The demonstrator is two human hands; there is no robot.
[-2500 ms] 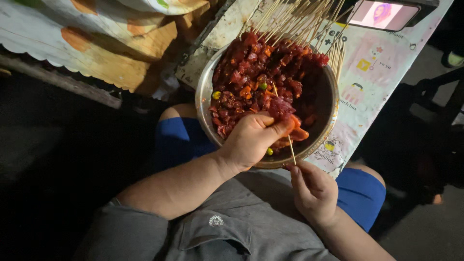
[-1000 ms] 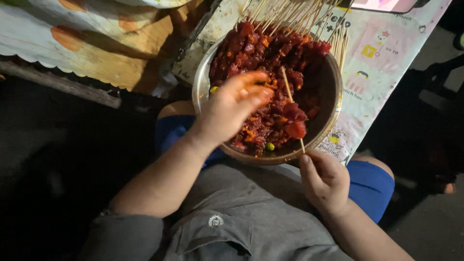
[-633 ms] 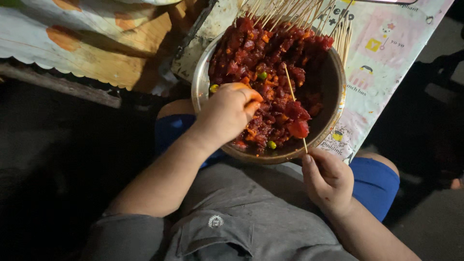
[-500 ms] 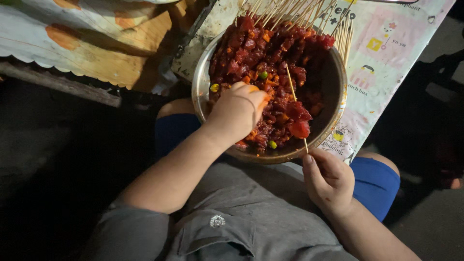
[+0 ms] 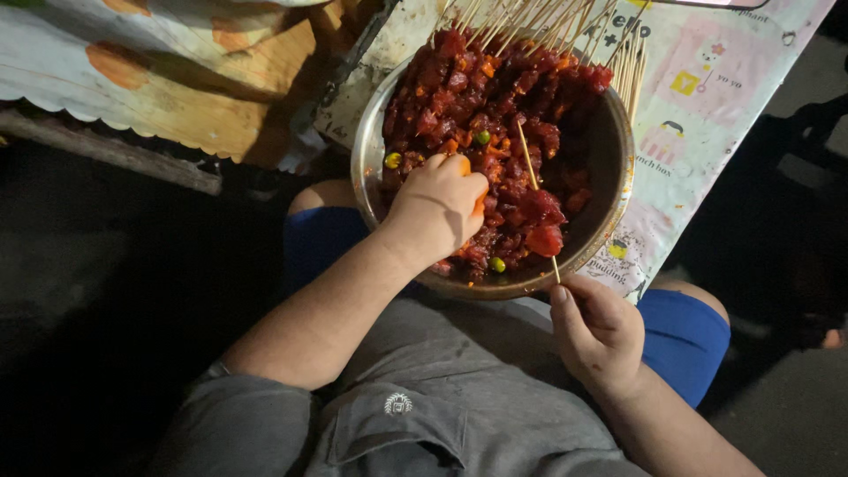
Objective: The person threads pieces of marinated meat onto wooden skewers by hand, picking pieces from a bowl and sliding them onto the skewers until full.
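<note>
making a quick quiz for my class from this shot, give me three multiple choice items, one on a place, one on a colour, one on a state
1. Where does the metal bowl rest?
A. on the floor
B. at the edge of the patterned tablecloth, above the person's lap
C. on a stove

2. What colour is most of the chopped meat in the bowl?
A. dark red
B. white
C. green

3. What is the right hand doing?
A. lying flat on the knee
B. holding a spoon
C. pinching the lower end of a thin wooden skewer that carries a meat piece

Answers:
1 B, the bowl's rim overhangs the cloth edge over the blue shorts.
2 A, the pieces are deep red with only a few green and orange bits.
3 C, thumb and fingers close on the stick's end, while the left hand reaches into the meat.
</note>
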